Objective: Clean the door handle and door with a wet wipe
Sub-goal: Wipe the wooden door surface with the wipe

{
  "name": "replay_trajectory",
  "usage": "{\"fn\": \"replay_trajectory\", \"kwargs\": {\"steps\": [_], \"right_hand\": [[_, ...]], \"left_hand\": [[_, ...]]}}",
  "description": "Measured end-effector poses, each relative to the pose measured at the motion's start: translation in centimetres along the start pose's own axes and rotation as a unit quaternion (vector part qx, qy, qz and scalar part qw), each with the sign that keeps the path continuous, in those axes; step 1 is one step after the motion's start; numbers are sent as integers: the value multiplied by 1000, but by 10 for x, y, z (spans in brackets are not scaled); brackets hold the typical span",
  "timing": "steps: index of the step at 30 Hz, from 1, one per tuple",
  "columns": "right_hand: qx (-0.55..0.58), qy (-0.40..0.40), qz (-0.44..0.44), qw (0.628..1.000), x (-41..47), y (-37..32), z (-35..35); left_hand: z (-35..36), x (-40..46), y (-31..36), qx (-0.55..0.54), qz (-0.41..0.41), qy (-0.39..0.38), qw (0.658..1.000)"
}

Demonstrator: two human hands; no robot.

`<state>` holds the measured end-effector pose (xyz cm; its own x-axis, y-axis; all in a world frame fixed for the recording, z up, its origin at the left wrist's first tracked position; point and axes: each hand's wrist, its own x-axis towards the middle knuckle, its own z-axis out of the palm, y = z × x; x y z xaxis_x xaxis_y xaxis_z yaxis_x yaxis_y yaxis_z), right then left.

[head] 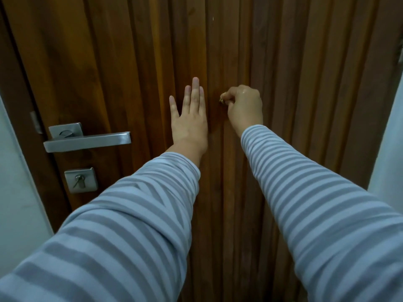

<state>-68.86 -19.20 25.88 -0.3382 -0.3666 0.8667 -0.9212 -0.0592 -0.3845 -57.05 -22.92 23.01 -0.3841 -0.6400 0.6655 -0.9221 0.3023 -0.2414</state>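
Observation:
A brown wooden door (305, 83) with vertical slats fills the view. Its silver lever handle (87, 139) sits at the left, above a square silver keyhole plate (81, 180). My left hand (189, 118) lies flat on the door's middle, fingers stretched upward and holding nothing. Just to its right, my right hand (245, 105) is curled into a fist against the door. A small gold-coloured thing (222, 100) shows at its fingertips; I cannot tell what it is. No wet wipe is in sight.
The dark door frame (17, 101) and a pale wall (13, 192) run down the left side. Another pale wall (390, 149) borders the door on the right. Both of my arms wear grey striped sleeves.

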Motion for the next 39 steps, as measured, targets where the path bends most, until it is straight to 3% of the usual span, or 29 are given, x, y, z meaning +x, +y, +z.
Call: {"fn": "replay_trajectory", "kwargs": {"steps": [28,37,39], "right_hand": [[41,-21,67,997,-148,50,41],[-8,-83,127,988,-170,59,43],[-23,-128,147,981,-169,58,37]], "left_hand": [[5,1,2,-1,-5,16,1000],[8,3,1,0,-4,21,1000],[8,2,1,1,-3,17,1000]]}}
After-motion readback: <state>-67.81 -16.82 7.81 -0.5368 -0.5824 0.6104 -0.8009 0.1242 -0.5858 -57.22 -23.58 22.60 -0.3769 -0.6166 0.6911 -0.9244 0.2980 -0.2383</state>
